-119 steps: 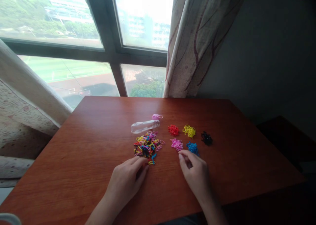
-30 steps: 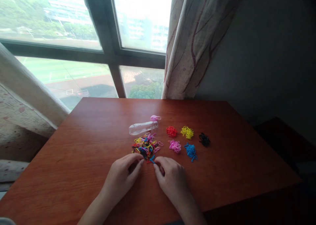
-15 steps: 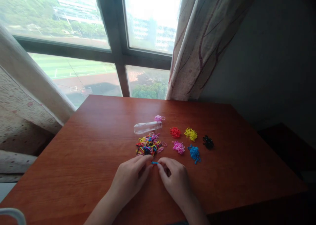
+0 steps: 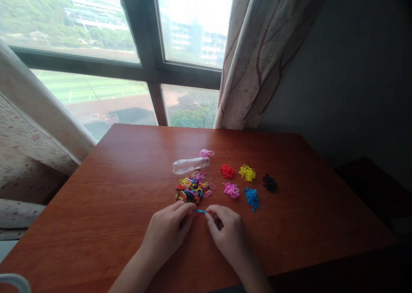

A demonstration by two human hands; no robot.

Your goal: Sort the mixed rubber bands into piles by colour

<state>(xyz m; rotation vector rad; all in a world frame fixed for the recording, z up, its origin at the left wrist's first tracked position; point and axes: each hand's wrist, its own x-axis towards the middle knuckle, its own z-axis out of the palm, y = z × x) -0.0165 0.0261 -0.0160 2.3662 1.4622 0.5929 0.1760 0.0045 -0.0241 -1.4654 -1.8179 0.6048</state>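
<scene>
My right hand [image 4: 228, 229] is closed in a pinch on a blue rubber band [image 4: 201, 211] at the fingertips. A bit of red band [image 4: 198, 215] shows just below it. Facing it, my left hand [image 4: 169, 228] is also pinched, with its fingertips at the other end of the small bands; a dark bit shows there. Just beyond the fingers lies a mixed pile of coloured rubber bands [image 4: 192, 188]. To its right are sorted heaps: red bands [image 4: 227, 171], yellow bands [image 4: 247, 173], pink bands [image 4: 231, 190], blue bands [image 4: 252, 198] and black bands [image 4: 269, 183].
Behind the mixed pile a clear plastic bottle [image 4: 189, 165] lies on its side, with a pink looped cap [image 4: 205, 153] by its mouth. All rest on a brown wooden table [image 4: 96, 207] below a window. A white curved object [image 4: 16, 280] is at the lower left.
The fingertips have drawn slightly apart, and more of the blue band shows between them. A red bit of band now appears below it. The view has shifted slightly.
</scene>
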